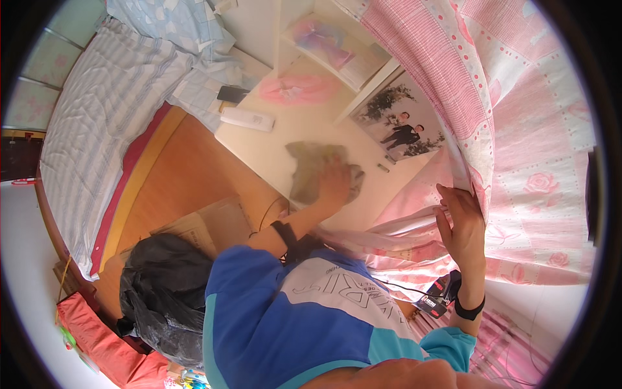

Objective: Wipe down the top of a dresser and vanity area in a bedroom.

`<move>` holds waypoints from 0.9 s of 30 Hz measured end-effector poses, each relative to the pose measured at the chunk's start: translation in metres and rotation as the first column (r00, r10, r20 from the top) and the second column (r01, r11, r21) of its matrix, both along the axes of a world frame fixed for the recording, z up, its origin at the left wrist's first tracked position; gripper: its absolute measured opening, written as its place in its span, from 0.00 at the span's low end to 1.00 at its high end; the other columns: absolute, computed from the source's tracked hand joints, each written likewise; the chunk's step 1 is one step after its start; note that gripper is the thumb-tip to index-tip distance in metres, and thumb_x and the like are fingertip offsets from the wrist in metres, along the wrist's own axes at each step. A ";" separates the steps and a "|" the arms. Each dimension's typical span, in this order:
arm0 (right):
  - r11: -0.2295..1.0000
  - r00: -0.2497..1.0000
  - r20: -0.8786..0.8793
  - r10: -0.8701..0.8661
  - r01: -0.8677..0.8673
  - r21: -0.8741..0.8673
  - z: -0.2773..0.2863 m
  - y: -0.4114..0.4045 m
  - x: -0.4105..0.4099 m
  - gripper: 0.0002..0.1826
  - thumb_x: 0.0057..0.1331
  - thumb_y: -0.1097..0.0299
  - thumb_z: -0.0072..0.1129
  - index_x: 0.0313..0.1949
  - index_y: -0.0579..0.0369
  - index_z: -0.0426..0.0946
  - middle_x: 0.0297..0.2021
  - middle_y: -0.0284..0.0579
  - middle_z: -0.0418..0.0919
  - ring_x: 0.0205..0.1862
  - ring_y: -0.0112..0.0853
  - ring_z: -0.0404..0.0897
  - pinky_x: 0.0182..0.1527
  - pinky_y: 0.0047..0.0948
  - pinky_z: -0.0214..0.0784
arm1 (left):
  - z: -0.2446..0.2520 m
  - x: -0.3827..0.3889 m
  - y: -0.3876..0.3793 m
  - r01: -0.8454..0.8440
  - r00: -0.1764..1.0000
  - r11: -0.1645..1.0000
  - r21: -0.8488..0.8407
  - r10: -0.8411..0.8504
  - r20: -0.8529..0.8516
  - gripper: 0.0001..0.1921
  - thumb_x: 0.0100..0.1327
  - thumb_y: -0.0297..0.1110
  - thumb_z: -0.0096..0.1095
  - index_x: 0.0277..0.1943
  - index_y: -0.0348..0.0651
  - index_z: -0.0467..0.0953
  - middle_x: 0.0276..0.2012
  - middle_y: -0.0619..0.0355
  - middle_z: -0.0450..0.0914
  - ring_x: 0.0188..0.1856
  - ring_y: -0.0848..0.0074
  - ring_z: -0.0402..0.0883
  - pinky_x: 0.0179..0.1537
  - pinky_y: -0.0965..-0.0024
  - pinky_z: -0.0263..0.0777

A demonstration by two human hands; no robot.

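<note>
My left hand is pressed on a crumpled grey-green cloth, blurred by motion, on a cream tabletop. The fingers cover part of the cloth, and its edges spread out on both sides. Over at the right, my right hand is raised at the edge of a pink and white patterned curtain. Its fingertips are hooked into the fabric, while the thumb stands out to the left. Folds of the same curtain hang over the table's near right corner.
A white oblong device and a dark phone lie at the table's left edge. Behind are pink tulle, an open shelf and a large photo print. A striped bed, a cardboard box and a black plastic bag are leftward.
</note>
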State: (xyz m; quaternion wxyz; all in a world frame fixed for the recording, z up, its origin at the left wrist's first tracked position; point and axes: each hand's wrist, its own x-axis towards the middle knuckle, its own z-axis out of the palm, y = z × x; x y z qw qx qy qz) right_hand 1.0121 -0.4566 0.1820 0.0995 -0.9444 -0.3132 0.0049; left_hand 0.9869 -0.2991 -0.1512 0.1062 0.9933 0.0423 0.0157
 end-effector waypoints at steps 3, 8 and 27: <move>1.000 1.000 0.006 0.001 -0.001 0.011 -0.002 0.002 -0.001 0.19 0.55 0.76 0.58 0.48 0.60 0.73 0.34 0.53 0.78 0.41 0.44 0.77 0.42 0.38 0.70 | -0.009 0.032 -0.007 0.213 0.966 0.976 -0.052 -0.202 0.160 0.28 0.58 0.36 0.52 0.63 0.45 0.60 0.64 0.43 0.59 0.61 0.50 0.63 0.52 0.35 0.60; 0.999 1.000 -0.021 0.000 0.001 0.045 -0.001 0.006 -0.003 0.19 0.54 0.77 0.58 0.48 0.61 0.73 0.34 0.52 0.78 0.38 0.42 0.77 0.40 0.37 0.70 | 0.006 0.090 0.019 0.395 0.908 0.900 -0.186 -0.351 0.231 0.23 0.59 0.35 0.49 0.59 0.47 0.65 0.56 0.54 0.70 0.54 0.66 0.71 0.47 0.46 0.63; 0.996 0.999 -0.042 0.012 -0.009 0.091 -0.015 0.002 0.006 0.18 0.56 0.78 0.55 0.49 0.61 0.73 0.32 0.51 0.76 0.33 0.40 0.76 0.38 0.35 0.69 | 0.045 -0.009 0.130 0.036 0.965 0.995 -0.090 -0.058 -0.254 0.42 0.43 0.36 0.69 0.63 0.44 0.58 0.67 0.48 0.52 0.67 0.53 0.54 0.54 0.32 0.55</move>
